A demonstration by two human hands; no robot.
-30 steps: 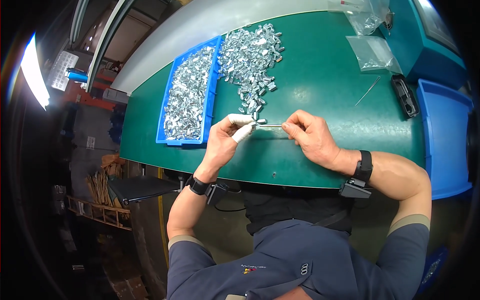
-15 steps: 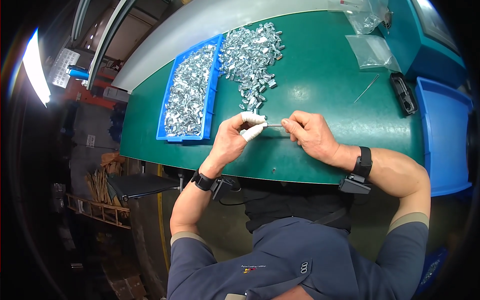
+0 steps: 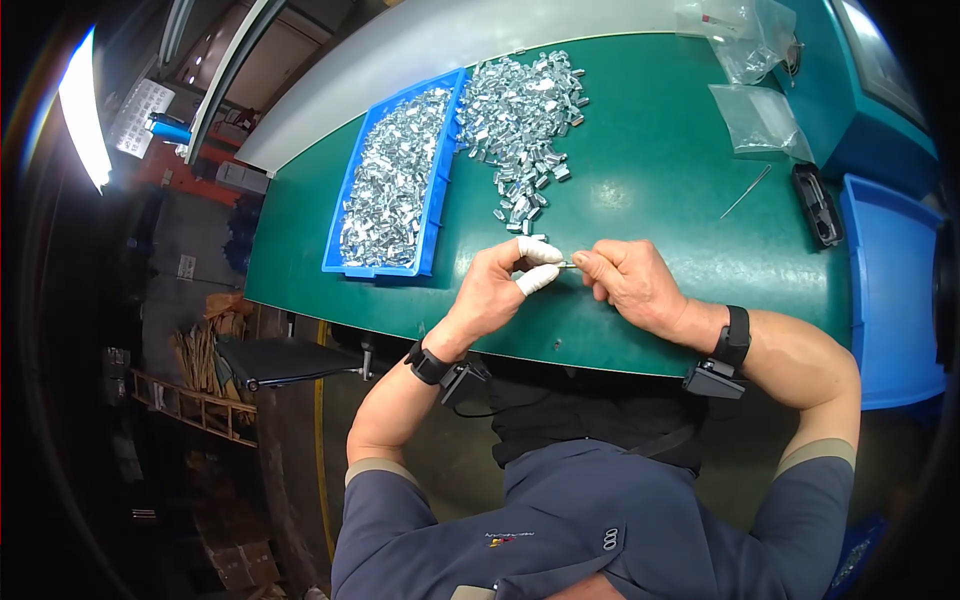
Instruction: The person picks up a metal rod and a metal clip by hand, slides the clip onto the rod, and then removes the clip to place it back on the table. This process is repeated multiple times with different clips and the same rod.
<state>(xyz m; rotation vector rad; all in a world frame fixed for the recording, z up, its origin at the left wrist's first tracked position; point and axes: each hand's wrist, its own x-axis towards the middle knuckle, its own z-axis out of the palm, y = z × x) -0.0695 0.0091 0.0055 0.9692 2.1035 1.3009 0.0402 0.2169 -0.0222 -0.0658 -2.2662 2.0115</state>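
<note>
My left hand (image 3: 490, 295), with white coverings on its thumb and forefinger, pinches something small that its fingertips hide. Between the two hands runs a short visible length of a thin metal rod (image 3: 569, 265). My right hand (image 3: 642, 288) grips the other end of this rod between thumb and curled forefinger. Just beyond my left fingertips begins a trail from a loose pile of small silvery metal pieces (image 3: 525, 110). Many more such pieces fill a blue tray (image 3: 430, 235) to the left of the pile.
On the green table (image 3: 660, 150) lie a thin metal tool (image 3: 745, 192), a black holder-like object (image 3: 817, 207) and clear plastic bags (image 3: 762, 120) to the right. A blue bin (image 3: 895, 300) stands at the right edge, below a teal machine housing (image 3: 875, 120).
Both hands have come closer together, so less of the rod shows between them. The whole view has shifted slightly.
</note>
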